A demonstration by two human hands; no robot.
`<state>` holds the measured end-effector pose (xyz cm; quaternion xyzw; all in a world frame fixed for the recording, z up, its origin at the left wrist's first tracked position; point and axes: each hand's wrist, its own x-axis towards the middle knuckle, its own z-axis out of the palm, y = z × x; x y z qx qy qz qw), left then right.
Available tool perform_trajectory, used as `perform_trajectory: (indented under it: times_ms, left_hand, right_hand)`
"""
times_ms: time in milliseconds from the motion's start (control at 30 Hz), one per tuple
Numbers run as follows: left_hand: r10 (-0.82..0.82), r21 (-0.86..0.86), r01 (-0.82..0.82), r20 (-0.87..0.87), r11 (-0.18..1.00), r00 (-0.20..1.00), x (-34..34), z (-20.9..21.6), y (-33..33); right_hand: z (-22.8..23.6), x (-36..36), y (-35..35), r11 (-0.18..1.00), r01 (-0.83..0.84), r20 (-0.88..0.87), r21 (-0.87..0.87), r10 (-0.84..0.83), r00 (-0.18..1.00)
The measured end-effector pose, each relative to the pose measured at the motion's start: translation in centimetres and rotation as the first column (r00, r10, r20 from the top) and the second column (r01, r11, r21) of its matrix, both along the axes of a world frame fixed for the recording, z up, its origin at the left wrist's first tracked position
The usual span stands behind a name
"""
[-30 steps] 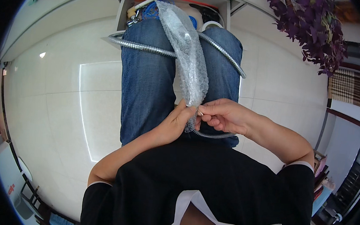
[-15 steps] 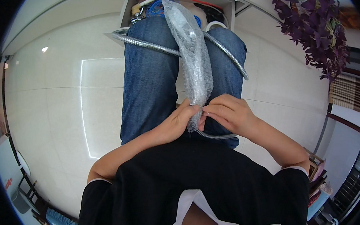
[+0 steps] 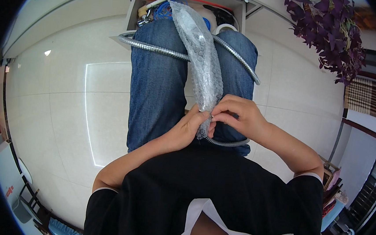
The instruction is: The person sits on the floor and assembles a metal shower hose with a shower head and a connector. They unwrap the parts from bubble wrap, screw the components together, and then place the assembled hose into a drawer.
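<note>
Clamped around the narrow near end of a bubble-wrap sleeve (image 3: 198,58), the left hand (image 3: 189,125) steadies it with the thumb on top. Thumb and forefinger of the right hand (image 3: 240,116) meet at the sleeve's right edge, just beside the left thumb; whether they pinch the film cannot be told. Compared with one second ago, the right hand is more arched, its knuckles raised, whereas the sleeve keeps the same lie along the lap. Most of the sleeve extends beyond the grip, away from the body, between and over the legs of the blue jeans (image 3: 155,88); a short tail hangs on the near side of the fingers. Corrugated metal hose (image 3: 160,50) crosses the thighs, passing beneath the sleeve. Beyond the knees stands an open drawer (image 3: 134,9) containing blue cord (image 3: 163,10); purple foliage (image 3: 323,28) hangs at upper right.
</note>
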<state>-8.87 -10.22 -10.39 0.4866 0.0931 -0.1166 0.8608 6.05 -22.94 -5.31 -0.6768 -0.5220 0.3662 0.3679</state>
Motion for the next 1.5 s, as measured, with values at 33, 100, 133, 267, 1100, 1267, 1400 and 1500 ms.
perform_trajectory:
  times_ms: [33,100,133,267,1100,1267,1400,1500]
  left_hand:
    - [0.006,0.033,-0.006,-0.007,0.999,1.000,-0.1,-0.3,-0.1]
    - [0.021,0.064,-0.019,-0.034,0.998,0.999,-0.2,-0.5,-0.1]
    - [0.027,0.062,-0.024,-0.051,0.998,0.998,-0.2,-0.4,-0.1]
    - [0.021,-0.174,-0.048,-0.158,0.984,0.987,-0.1,-1.7,-0.6]
    - [0.027,-0.061,-0.023,0.057,0.998,0.998,0.4,0.3,-1.0]
    - [-0.036,-0.052,0.042,0.117,0.998,0.993,0.7,0.7,-1.0]
    - [-0.106,-0.019,0.110,0.150,0.994,0.983,0.8,1.2,-0.9]
    - [-0.107,-0.014,0.109,0.116,0.994,0.988,0.3,0.8,-0.5]
  right_hand:
    - [0.3,-0.4,0.1,0.989,0.081,-0.146,-0.120,-0.099,0.984]
    - [0.8,-0.8,0.5,0.929,0.149,-0.351,-0.340,-0.272,0.896]
    - [1.2,-0.8,0.7,0.892,0.149,-0.415,-0.427,-0.340,0.844]
    - [1.4,-1.2,1.0,0.826,0.169,-0.536,-0.537,-0.489,0.689]
    - [-2.9,0.2,-0.8,0.964,0.090,-0.572,-0.252,-0.224,0.789]
    - [-2.0,3.1,-0.1,0.938,0.058,-0.689,-0.342,-0.292,0.664]
    - [-2.3,2.5,1.0,0.945,0.107,-0.921,-0.309,-0.326,0.213]
    - [-0.2,1.7,3.1,0.965,0.158,-0.926,-0.210,-0.248,0.283]
